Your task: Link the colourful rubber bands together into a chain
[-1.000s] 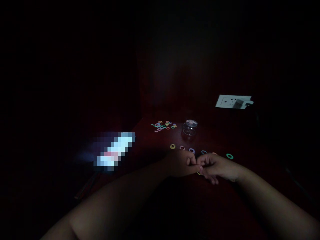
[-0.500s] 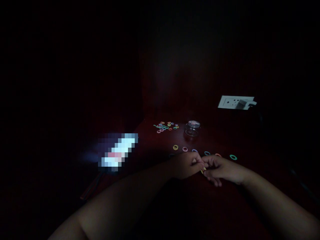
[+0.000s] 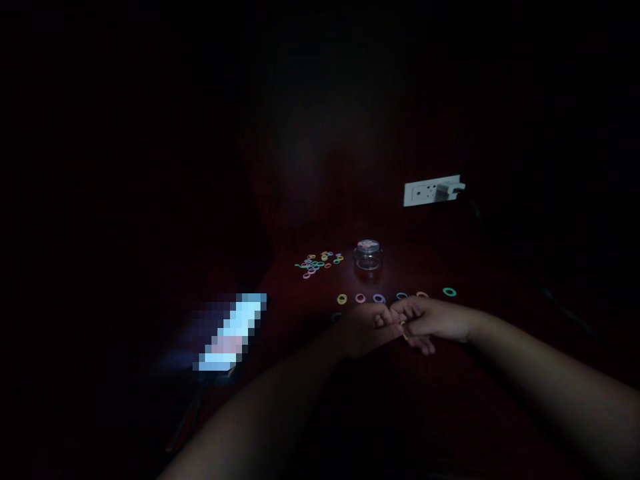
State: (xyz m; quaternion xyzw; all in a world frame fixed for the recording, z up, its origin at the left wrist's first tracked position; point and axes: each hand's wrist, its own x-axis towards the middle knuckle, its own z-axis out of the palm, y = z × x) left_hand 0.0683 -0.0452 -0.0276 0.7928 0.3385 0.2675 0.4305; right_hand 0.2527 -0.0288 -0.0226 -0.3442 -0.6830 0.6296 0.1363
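Observation:
My left hand [image 3: 364, 328] and my right hand [image 3: 434, 319] meet over the dark red tabletop, fingertips touching. Between them is a small yellow hair tie [image 3: 405, 330], pinched by the fingers of both; part of it is hidden. The lower fingers of my right hand stretch out below it. Just beyond my hands runs a row of hair ties: yellow [image 3: 342, 299], pink [image 3: 360, 299], purple [image 3: 379, 299], blue [image 3: 401, 295], orange [image 3: 423, 295] and green [image 3: 449, 292]. A dark one [image 3: 337, 317] lies by my left wrist.
A clear lidded jar [image 3: 368, 257] stands behind the row. Left of it lies a loose pile of coloured hair ties [image 3: 315, 265]. A bright pixelated screen [image 3: 233, 333] is at the left. A wall socket [image 3: 433, 191] holds a plug with a cable. The surroundings are very dark.
The camera view has shifted, so the socket and jar appear further left. My hands stay together around the yellow hair tie, with their fingers slightly shifted.

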